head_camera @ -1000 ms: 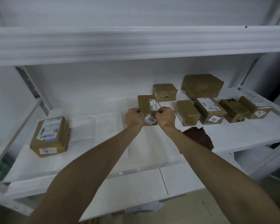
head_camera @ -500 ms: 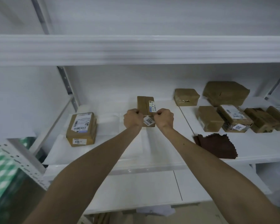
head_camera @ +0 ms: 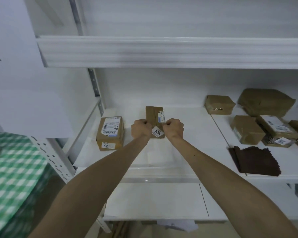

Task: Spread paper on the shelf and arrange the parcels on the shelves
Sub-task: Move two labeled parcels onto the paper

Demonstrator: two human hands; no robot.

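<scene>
A small brown parcel point(head_camera: 154, 115) with a "3006" sticker sits on the white paper point(head_camera: 141, 155) that covers the left part of the middle shelf point(head_camera: 162, 174). My left hand point(head_camera: 140, 128) grips its left side and my right hand point(head_camera: 173, 128) grips its right side, fingers curled. A larger labelled parcel point(head_camera: 110, 133) marked "07" stands just to the left on the same paper. Several more brown parcels point(head_camera: 219, 104) lie on the right part of the shelf.
A dark brown cloth point(head_camera: 255, 161) lies near the shelf's front edge at right. An upper shelf point(head_camera: 162, 52) overhangs. A lower shelf point(head_camera: 155, 200) sits below. A green checked surface point(head_camera: 12, 177) and a perforated upright point(head_camera: 52, 158) are at left.
Both hands have slid the "3006" parcel leftwards along the shelf, away from the right-hand group and close to the "07" parcel. The view has swung left.
</scene>
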